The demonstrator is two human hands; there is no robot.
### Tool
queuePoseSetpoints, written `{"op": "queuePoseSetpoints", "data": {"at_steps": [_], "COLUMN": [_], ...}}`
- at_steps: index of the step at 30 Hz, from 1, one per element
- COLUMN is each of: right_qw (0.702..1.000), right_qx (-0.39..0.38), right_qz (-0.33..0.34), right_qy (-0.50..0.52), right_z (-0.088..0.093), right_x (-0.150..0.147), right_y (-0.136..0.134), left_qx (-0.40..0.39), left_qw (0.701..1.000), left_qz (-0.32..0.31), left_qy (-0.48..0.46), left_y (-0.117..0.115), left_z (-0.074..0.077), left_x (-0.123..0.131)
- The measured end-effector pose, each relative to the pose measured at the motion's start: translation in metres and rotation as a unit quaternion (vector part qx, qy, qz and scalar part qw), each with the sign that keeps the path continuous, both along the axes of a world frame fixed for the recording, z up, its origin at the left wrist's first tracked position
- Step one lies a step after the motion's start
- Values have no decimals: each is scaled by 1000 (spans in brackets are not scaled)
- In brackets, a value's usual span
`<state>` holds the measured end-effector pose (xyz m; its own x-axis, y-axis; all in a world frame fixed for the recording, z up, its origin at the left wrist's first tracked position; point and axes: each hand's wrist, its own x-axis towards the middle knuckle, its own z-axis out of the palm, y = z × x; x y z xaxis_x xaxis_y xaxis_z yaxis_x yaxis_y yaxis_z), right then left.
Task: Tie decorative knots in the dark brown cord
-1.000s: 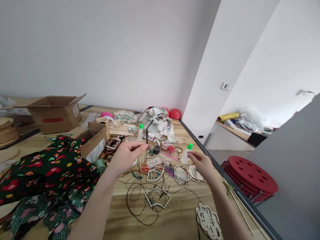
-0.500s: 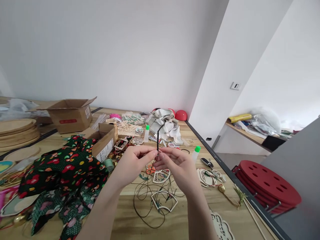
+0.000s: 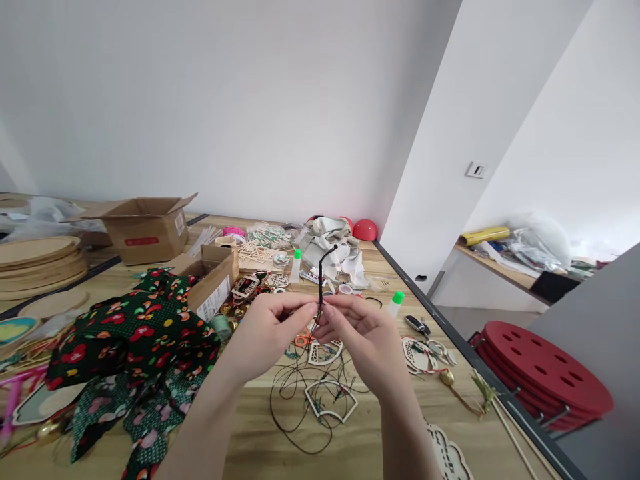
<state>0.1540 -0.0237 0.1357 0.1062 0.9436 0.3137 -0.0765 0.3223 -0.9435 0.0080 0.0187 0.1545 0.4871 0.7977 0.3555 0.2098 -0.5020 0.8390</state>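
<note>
A thick black braided cord [image 3: 321, 280] stands upright from between my fingertips, its top end bent to the right. My left hand [image 3: 277, 330] pinches it at the base from one side. From the other side, the thumb and index finger of my right hand [image 3: 360, 337] close on the same spot. Thin black strands [image 3: 300, 373] trail from the fingers down to the table in loose loops. Below the hands lie two fan-shaped wooden frames; the nearer wooden frame [image 3: 345, 417] is partly crossed by the strands. Orange-handled scissors [image 3: 301, 339] show partly behind my fingers.
Patterned dark fabric [image 3: 135, 340] and cardboard boxes [image 3: 150, 230] crowd the left. A green-capped bottle [image 3: 395, 303], a car key [image 3: 417, 325] and cut-out wooden pieces [image 3: 420, 355] lie at right. Red stools [image 3: 545, 373] are stacked beyond the table edge.
The view has shifted slightly, so the scene sits a little further right. Both hands keep their pinch on the cord; its upper end leans a bit more to the right.
</note>
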Motion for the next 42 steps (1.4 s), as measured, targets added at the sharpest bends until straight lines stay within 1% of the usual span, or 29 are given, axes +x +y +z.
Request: {"op": "queuePoseSetpoints", "data": {"at_steps": [3,5,8,10,12,14,15,17,18,19,20,21,22,23,24,25,26,27,28,31,33,36,38,39,41,42], "right_qw": [1000,996,980,978,990,998,994,969,954,940,931,925,922,920,918,915,911,906,902,897,902,920,936,946,963,969], "right_qx": [-2,4,27,36,43,51,51,46,43,38,31,21,12,8,10,19,30,41,51,63,68,84,104,116,141,151], "right_qz": [-13,-43,-99,-101,-57,21,67,152,186,212,229,239,241,238,232,224,216,208,203,199,204,203,177,155,106,87], "right_qy": [-24,-73,-170,-181,-118,3,71,191,233,263,283,295,303,310,320,334,350,366,378,391,376,325,285,261,203,175], "right_z": [-1,-2,-6,-8,-8,-7,-7,-6,-6,-6,-6,-7,-7,-7,-7,-8,-8,-8,-8,-8,-8,-9,-11,-13,-16,-17], "right_x": [0,3,10,17,21,23,22,19,17,15,13,11,10,9,8,7,7,7,6,2,0,0,2,3,6,8], "right_y": [0,1,5,9,12,13,14,14,14,15,16,17,17,18,19,19,18,18,17,15,14,16,18,19,22,23], "left_qx": [9,16,27,46,76,113,129,140,126,95,50,-8,-71,-134,-186,-226,-251,-262,-261,-222,-189,-160,-155,-149,-105,-71], "left_qw": [1000,1000,998,997,994,990,987,984,985,987,984,970,943,905,866,834,813,804,804,826,845,880,916,938,979,991], "left_qz": [5,19,42,53,62,83,96,109,93,57,5,-53,-113,-164,-201,-224,-237,-244,-245,-232,-214,-181,-148,-118,-34,7], "left_qy": [11,14,30,40,39,25,13,-31,-65,-112,-171,-238,-306,-368,-417,-451,-469,-475,-474,-463,-452,-408,-339,-290,-174,-114], "left_y": [0,1,3,5,9,13,14,16,16,16,16,14,13,12,10,9,7,6,5,3,3,4,6,8,11,13], "left_z": [-1,-3,-6,-8,-10,-13,-13,-14,-14,-13,-12,-11,-10,-9,-8,-8,-8,-7,-7,-6,-6,-7,-9,-10,-13,-15], "left_x": [-1,0,2,3,5,7,7,8,7,7,6,6,6,6,6,7,8,9,9,10,8,5,4,4,7,8]}}
